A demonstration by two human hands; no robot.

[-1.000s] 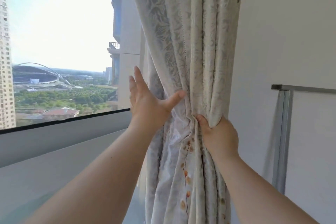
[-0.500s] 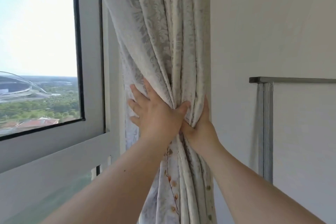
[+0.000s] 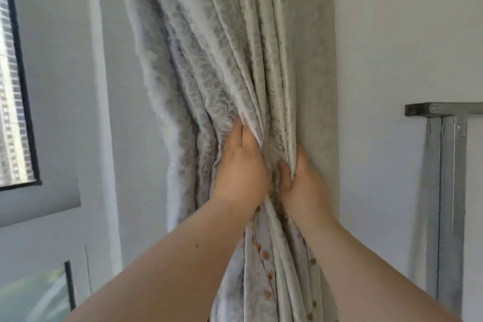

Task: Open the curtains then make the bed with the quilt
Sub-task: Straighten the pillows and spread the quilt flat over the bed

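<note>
A pale grey curtain (image 3: pixel 222 55) with a swirl pattern and small orange flowers lower down hangs bunched against the corner where window meets wall. My left hand (image 3: pixel 241 170) grips the bunched folds from the left, fingers tucked into the cloth. My right hand (image 3: pixel 300 183) grips the folds from the right, thumb in front and fingers hidden behind the fabric. Both hands sit close together at the gathered waist of the curtain. The bed and quilt are out of view.
A dark-framed window (image 3: pixel 18 86) shows high-rise buildings at far left. A white wall (image 3: pixel 397 47) fills the right. A grey metal rack (image 3: pixel 444 165) stands against that wall at right.
The curtain has been pushed further right into the corner and the view has turned right, leaving little window visible. My left hand went from pressing with spread fingers to gripping the folds.
</note>
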